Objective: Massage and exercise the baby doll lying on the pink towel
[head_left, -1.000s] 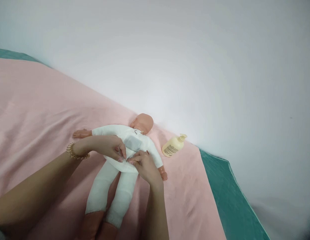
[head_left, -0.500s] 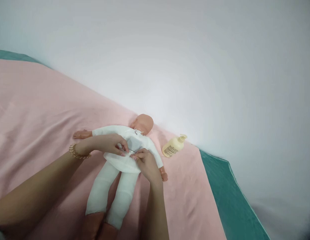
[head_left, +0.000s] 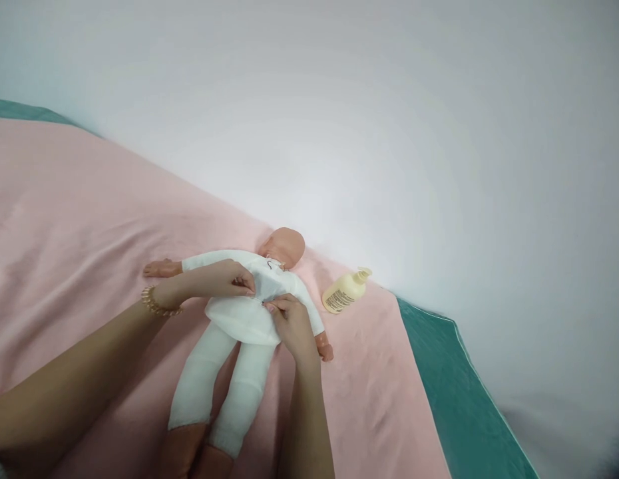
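Left of the pale-yellow plastic pump bottle (head_left: pixel 345 293), a brown, smooth-headed doll (head_left: pixel 247 327) in a white fabric outfit (head_left: pixel 202 376) lies limbs spread. The left hand (head_left: pixel 228 278), farther from the bottle, and right hand (head_left: pixel 293 324), nearer it, have fingertips nearly closed at its waist; any grip I cannot tell. A second ago they met; now they're apart.

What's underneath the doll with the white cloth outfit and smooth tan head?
A pink fabric sheet is visible around the white-clothed, tan-headed doll and between its legs. The area directly beneath its torso is covered, so anything there can't be seen.
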Demonstrator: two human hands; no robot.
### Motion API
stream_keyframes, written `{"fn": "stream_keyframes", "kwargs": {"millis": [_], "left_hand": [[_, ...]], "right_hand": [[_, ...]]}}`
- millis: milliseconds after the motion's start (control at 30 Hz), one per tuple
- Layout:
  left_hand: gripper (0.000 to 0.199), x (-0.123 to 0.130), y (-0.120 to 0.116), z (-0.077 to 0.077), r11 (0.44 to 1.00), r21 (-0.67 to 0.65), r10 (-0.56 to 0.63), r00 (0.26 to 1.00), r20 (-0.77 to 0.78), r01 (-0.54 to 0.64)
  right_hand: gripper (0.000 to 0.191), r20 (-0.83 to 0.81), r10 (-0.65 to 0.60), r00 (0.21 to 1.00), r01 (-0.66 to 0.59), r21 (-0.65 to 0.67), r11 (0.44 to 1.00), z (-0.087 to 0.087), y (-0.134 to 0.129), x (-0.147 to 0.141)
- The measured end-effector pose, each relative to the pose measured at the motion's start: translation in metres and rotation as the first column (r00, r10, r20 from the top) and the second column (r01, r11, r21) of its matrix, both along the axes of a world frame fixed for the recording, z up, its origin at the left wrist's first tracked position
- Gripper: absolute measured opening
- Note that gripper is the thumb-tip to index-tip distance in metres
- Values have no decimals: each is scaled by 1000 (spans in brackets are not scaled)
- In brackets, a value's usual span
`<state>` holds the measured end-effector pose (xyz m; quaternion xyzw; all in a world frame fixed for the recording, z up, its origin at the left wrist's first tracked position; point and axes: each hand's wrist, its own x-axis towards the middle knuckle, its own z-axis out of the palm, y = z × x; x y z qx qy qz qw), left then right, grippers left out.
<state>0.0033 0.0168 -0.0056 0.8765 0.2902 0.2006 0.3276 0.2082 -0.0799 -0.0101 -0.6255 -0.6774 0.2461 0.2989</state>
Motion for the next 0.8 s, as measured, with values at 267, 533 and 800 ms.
{"fn": "stream_keyframes", "kwargs": {"millis": [267,533,800], "left_hand": [[39,9,5,-3,996,0,90,995,36,-90],[46,21,10,-20,961,221,137,980,146,-167],[46,24,12,-27,970,200,125,988,87,-140]], "right_hand": [[24,-141,-54,989,89,253,963,-14,13,3],[28,-100,-12,995,45,339,940,-31,30,5],[29,-41,-15,999,26,285,958,-32,36,3]]}}
